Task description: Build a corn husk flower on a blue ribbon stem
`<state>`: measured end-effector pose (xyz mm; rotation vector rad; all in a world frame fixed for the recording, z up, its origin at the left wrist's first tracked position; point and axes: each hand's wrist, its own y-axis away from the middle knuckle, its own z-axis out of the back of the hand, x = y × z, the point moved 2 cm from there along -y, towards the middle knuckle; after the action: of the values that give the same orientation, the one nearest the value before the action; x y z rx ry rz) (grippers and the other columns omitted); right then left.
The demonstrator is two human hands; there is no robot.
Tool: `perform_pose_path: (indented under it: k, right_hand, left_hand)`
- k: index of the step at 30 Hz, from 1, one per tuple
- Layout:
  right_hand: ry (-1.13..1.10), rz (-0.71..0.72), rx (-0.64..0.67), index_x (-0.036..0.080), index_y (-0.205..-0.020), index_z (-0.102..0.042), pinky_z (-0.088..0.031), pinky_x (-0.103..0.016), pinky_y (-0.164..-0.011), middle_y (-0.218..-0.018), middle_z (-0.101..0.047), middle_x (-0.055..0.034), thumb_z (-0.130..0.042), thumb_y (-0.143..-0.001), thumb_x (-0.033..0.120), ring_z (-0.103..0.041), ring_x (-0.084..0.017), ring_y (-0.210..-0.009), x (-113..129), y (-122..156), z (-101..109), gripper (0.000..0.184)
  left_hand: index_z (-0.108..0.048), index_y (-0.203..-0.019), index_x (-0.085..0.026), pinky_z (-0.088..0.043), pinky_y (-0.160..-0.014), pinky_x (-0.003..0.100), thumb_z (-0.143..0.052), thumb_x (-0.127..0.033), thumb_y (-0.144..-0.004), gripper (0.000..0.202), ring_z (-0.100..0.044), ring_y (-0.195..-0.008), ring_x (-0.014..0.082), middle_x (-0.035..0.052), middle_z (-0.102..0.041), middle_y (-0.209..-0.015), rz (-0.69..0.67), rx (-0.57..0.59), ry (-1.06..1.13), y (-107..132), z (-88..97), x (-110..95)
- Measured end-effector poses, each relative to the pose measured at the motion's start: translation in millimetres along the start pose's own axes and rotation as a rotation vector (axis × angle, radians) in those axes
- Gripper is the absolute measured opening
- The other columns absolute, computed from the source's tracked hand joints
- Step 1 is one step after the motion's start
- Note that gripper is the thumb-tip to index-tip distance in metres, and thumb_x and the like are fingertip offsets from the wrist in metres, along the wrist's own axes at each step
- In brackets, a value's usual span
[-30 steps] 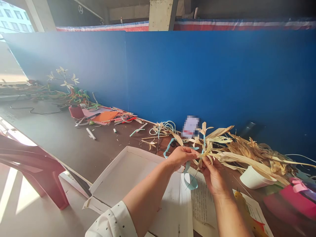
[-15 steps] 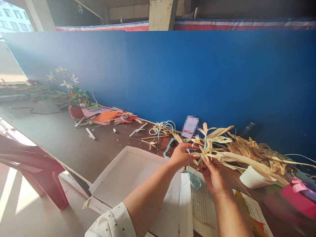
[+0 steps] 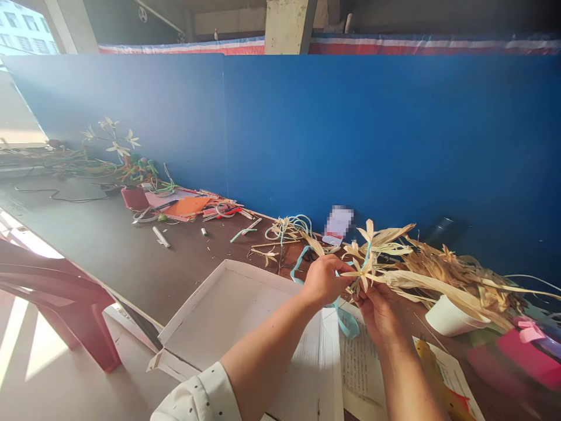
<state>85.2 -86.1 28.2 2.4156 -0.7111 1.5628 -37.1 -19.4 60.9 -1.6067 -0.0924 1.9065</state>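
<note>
head view: husk flower [image 3: 363, 273] in pinch of right hand [image 3: 380, 310], mostly above it, left hand [image 3: 325, 280] alongside, hold unclear

A brown table [image 3: 118, 234] bears a white tray [image 3: 219, 321] and husks [image 3: 451, 272].

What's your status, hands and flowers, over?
Left hand at the dried flower spray, right hand holding it. Pale-blue strip dangling below. White box under left forearm; husk pile just beyond right hand.
</note>
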Motion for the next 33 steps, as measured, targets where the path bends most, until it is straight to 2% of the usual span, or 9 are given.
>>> perform_pose_path:
  k: [6,10,16,22,26,30,33]
  right_hand:
    - [0.007,0.026,0.005,0.022,-0.071,-0.063,-0.038,-0.020,-0.056,-0.062,-0.048,0.0050,-0.081,-0.062,0.033,-0.039,-0.008,-0.059,3,1,0,0.023]
    - [0.052,0.034,-0.004,0.024,-0.076,-0.063,-0.038,-0.023,-0.056,-0.066,-0.052,0.0044,-0.080,-0.061,0.036,-0.042,-0.009,-0.060,4,1,0,0.025]
    - [0.089,0.087,0.004,0.025,-0.078,-0.061,-0.037,-0.024,-0.054,-0.065,-0.049,0.0056,-0.079,-0.062,0.036,-0.040,-0.009,-0.057,7,3,-3,0.027]
    - [0.061,0.070,-0.007,0.025,-0.080,-0.061,-0.036,-0.023,-0.052,-0.066,-0.048,0.0052,-0.080,-0.060,0.037,-0.038,-0.009,-0.056,9,2,-1,0.030]
    - [0.040,0.066,0.015,0.023,-0.080,-0.061,-0.038,-0.023,-0.053,-0.066,-0.049,0.0045,-0.081,-0.060,0.036,-0.039,-0.009,-0.057,9,2,-1,0.030]
    - [0.041,0.057,0.015,0.021,-0.075,-0.062,-0.040,-0.024,-0.054,-0.071,-0.055,0.0021,-0.081,-0.059,0.037,-0.043,-0.010,-0.059,8,3,-1,0.029]
    - [0.044,0.041,-0.006,0.022,-0.081,-0.066,-0.040,-0.023,-0.054,-0.077,-0.059,0.0007,-0.081,-0.059,0.038,-0.046,-0.010,-0.062,6,3,0,0.031]
  left_hand:
    - [-0.076,-0.085,-0.024,-0.037,-0.059,0.020,-0.063,-0.034,-0.076,0.019,-0.052,-0.065,0.0099,-0.0009,-0.061,-0.073,-0.011,0.079,-0.027,3,1.3,-6]
    - [-0.076,-0.086,-0.023,-0.039,-0.062,0.020,-0.060,-0.028,-0.077,0.018,-0.053,-0.066,0.0105,0.0001,-0.062,-0.071,-0.033,0.101,-0.015,4,-0.1,-8]
    - [-0.075,-0.088,-0.021,-0.041,-0.066,0.020,-0.059,-0.024,-0.078,0.020,-0.054,-0.070,0.0113,0.0012,-0.063,-0.075,-0.064,0.109,0.009,3,-0.4,-6]
    - [-0.074,-0.092,-0.022,-0.041,-0.069,0.020,-0.055,-0.017,-0.077,0.025,-0.055,-0.074,0.0115,0.0005,-0.063,-0.078,-0.140,0.196,0.049,4,3.9,-12]
    - [-0.074,-0.088,-0.017,-0.041,-0.064,0.020,-0.062,-0.031,-0.076,0.022,-0.054,-0.070,0.0108,0.0014,-0.063,-0.078,-0.035,0.212,0.183,5,3.0,-10]
    - [-0.073,-0.083,-0.014,-0.040,-0.059,0.020,-0.072,-0.043,-0.066,0.034,-0.051,-0.065,0.0095,0.0018,-0.063,-0.075,0.121,0.213,0.359,3,-3.2,1]
    - [-0.072,-0.083,-0.012,-0.039,-0.057,0.021,-0.076,-0.047,-0.059,0.042,-0.049,-0.059,0.0080,0.0009,-0.061,-0.068,0.202,0.250,0.479,1,-9.0,9]
